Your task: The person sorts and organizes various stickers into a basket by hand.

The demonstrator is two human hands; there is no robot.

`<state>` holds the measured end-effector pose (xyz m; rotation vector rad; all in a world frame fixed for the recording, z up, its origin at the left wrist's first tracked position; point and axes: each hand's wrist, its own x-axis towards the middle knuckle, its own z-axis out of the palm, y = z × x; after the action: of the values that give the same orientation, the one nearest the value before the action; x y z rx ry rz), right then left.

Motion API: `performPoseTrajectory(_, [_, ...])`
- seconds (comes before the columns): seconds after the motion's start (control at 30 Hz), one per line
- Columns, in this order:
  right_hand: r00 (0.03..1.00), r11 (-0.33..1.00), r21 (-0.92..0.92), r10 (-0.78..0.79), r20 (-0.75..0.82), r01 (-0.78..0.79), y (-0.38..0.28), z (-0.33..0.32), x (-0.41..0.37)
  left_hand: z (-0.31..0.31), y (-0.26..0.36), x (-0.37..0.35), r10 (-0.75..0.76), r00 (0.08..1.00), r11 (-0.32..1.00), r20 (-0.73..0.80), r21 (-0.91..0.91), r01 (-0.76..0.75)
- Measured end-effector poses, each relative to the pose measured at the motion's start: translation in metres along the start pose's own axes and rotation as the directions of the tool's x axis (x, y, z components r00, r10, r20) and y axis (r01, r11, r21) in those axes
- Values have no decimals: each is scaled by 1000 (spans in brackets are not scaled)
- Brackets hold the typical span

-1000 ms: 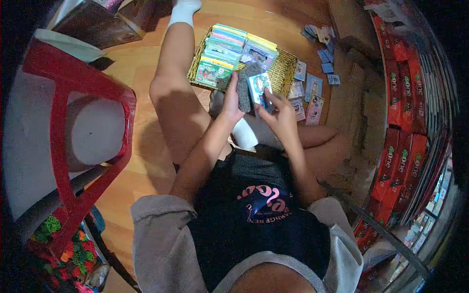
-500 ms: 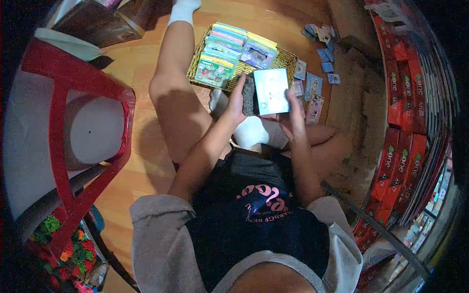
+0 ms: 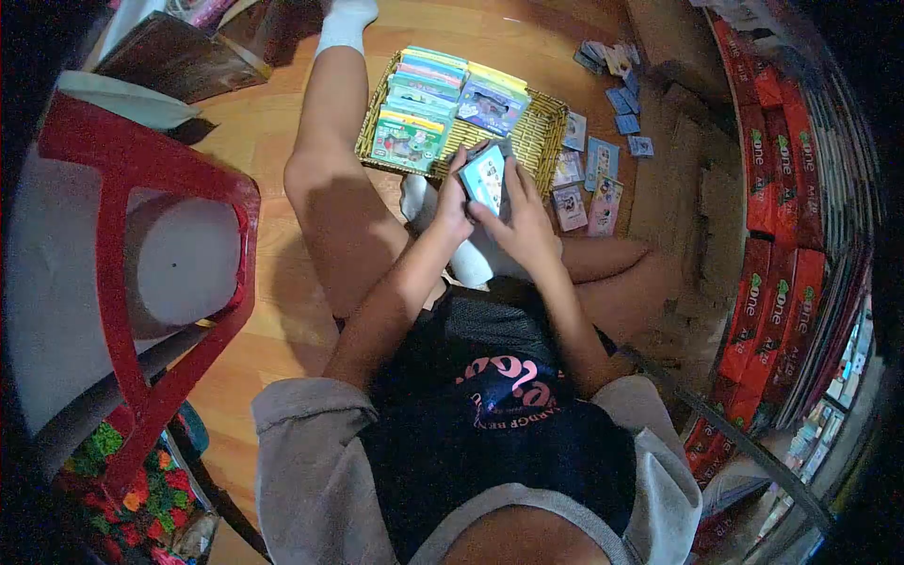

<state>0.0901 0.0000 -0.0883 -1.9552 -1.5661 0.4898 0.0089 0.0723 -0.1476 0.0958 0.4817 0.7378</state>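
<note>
A light blue flat packet with small pictures on its face is held tilted between my two hands, just in front of the basket. My left hand is closed along its left edge. Around its right edge and lower corner are the fingers and thumb of my right hand. A dark grey cloth-like piece shows behind the packet's top, mostly covered. Beyond my hands is a woven basket with colourful flat packs standing in rows and a purple pack beside them.
Several picture cards lie on the floor right of the basket, with small blue cards farther off. A red plastic stool stands at left. Red paper boxes are stacked at right. My legs flank the basket's near side.
My right hand has brought the light blue packet left, in front of the grey piece in my left hand. The packet has turned and tilted, and both hands now close around it.
</note>
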Motion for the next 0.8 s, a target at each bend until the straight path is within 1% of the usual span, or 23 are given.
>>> performPoseTrajectory(0.03, [998, 998, -28, -63, -7, 63, -2, 1, 0, -1, 0, 1, 0, 1000, 1000, 0, 1, 0])
performPoseTrajectory(0.07, [998, 999, -25, -41, 37, 42, -3, 2, 0, -1, 1, 1, -8, 1000, 1000, 23, -30, 8])
performPoseTrajectory(0.1, [999, 999, -25, -41, 36, 42, -2, 2, 2, -2, 2, 2, -15, 999, 998, 46, -61, 17])
performPoseTrajectory(0.17, [1000, 998, -68, -11, 10, 12, 2, 3, 7, -3, 1, 2, -21, 1000, 999, 22, -38, 21])
performPoseTrajectory(0.23, [1000, 998, -61, 17, -19, -18, 12, 5, 16, 1, -1, -2, -31, 998, 995, -51, 91, 35])
performPoseTrajectory(0.27, [998, 997, -53, 46, -49, -49, 18, 5, 18, 2, -1, 0, 15, 1000, 996, 0, 93, -15])
performPoseTrajectory(0.3, [998, 997, -52, 46, -50, -48, 19, 3, 19, 6, 0, -2, 15, 1000, 995, 0, 94, -15])
performPoseTrajectory(0.37, [993, 994, -12, 107, -50, -107, 20, 1, 21, 14, 3, -6, 70, 995, 996, 67, 55, -74])
performPoseTrajectory(0.4, [993, 993, 43, 112, -46, -110, 18, 2, 20, 13, 3, -4, 101, 993, 993, 57, 48, -104])
performPoseTrajectory(0.5, [996, 995, 38, 91, -17, -90, 11, 5, 10, 8, 4, -5, 131, 990, 991, 50, 20, -132])
performPoseTrajectory(0.53, [998, 998, 23, 60, -16, -59, 5, 5, 6, 9, 7, -6, 115, 993, 993, 13, 6, -115])
performPoseTrajectory(0.63, [999, 999, -20, 42, 16, -41, -10, 3, 3, 10, 12, -2, 71, 997, 997, 22, -25, -70])
performPoseTrajectory(0.67, [999, 998, -57, 15, -51, -18, -10, 6, 2, 11, 9, -3, 74, 997, 997, 17, -31, -74])
performPoseTrajectory(0.7, [998, 998, -55, 16, -54, -19, -11, 6, 4, 10, 6, -4, 73, 997, 997, 18, -27, -73])
performPoseTrajectory(0.77, [979, 998, -59, -33, -201, 22, -10, 5, 12, 4, -2, -2, 45, 999, 994, 3, 104, -45])
performPoseTrajectory(0.8, [975, 997, -65, -43, -219, 30, -5, 5, 17, 4, -3, 2, -7, 999, 992, -36, 126, 11])
